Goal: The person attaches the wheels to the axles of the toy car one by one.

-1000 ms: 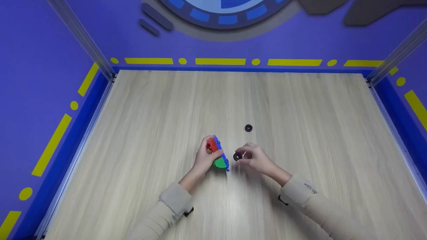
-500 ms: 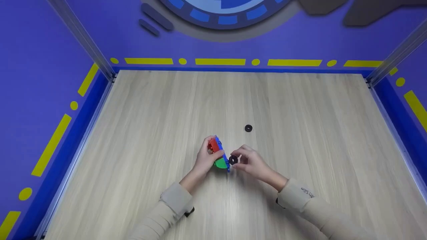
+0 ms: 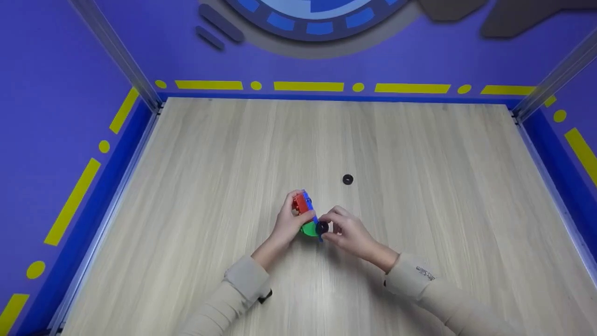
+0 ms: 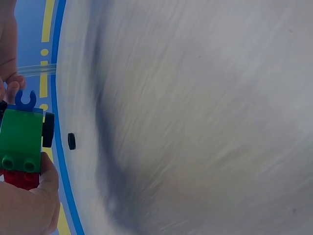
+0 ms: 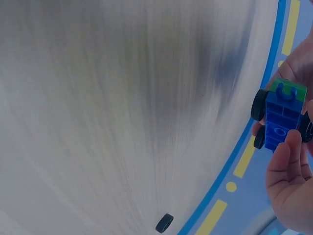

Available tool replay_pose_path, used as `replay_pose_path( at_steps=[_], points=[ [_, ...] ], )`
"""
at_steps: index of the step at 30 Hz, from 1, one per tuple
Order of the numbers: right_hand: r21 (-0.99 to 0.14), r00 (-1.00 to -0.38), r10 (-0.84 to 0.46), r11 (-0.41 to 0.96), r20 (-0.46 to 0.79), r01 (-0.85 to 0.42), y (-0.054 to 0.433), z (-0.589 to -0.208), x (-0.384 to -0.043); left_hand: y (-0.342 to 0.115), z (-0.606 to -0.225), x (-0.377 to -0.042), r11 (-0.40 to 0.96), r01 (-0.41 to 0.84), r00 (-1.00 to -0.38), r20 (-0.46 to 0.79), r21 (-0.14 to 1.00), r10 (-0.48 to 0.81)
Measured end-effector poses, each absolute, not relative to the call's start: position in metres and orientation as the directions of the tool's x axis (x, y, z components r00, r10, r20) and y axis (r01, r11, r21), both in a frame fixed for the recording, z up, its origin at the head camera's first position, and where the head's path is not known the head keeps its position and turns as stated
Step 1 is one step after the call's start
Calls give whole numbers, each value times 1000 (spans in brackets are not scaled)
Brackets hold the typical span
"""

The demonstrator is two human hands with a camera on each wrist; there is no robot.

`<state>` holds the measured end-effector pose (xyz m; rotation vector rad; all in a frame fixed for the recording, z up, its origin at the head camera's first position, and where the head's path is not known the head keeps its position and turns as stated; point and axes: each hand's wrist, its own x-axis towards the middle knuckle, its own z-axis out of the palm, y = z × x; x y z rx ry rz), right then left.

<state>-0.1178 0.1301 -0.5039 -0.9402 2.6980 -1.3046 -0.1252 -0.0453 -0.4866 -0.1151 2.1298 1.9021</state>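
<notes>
My left hand (image 3: 288, 225) grips a toy vehicle built of blocks, with a red block (image 3: 302, 204), a green rounded block (image 3: 308, 229) and a blue base (image 5: 283, 115). The vehicle is tilted on its side above the table. Between thumb and fingers my right hand (image 3: 350, 234) pinches a black wheel (image 3: 322, 227) against the base near the green end. Whether it sits on the axle cannot be told. Two other black wheels, one larger (image 5: 259, 104) and one lower (image 5: 259, 137), are on the base's opposite side in the right wrist view. A blue hook (image 4: 26, 100) projects from the green end.
One loose black wheel (image 3: 348, 179) lies flat on the wooden table (image 3: 224, 163), beyond the right hand. Blue panels (image 3: 308, 70) with yellow marks stand along the back and both sides of the table.
My right hand has moved left and slightly nearer the body, bringing the wheel from beside the vehicle up against its blue base. The left hand has barely shifted. The loose wheel stays put.
</notes>
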Motion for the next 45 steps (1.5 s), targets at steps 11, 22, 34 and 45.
replay_pose_path(
  at_steps=[11,22,34,45],
  points=[
    [-663,-801,-514,488,307,-568,128,-504,-116,-43,-485,-125,141,-261,-953,-278,955,122],
    [-634,-792,-516,502,327,-589,129,-506,-115,-42,-484,-123,145,-262,-953,-280,954,118],
    [-640,-812,-498,525,303,-561,128,-507,-113,-40,-485,-123,136,-264,-955,-278,955,106],
    [-535,-777,-438,564,453,-629,123,-510,-106,-38,-481,-122,142,-282,-952,-295,949,79]
  ],
)
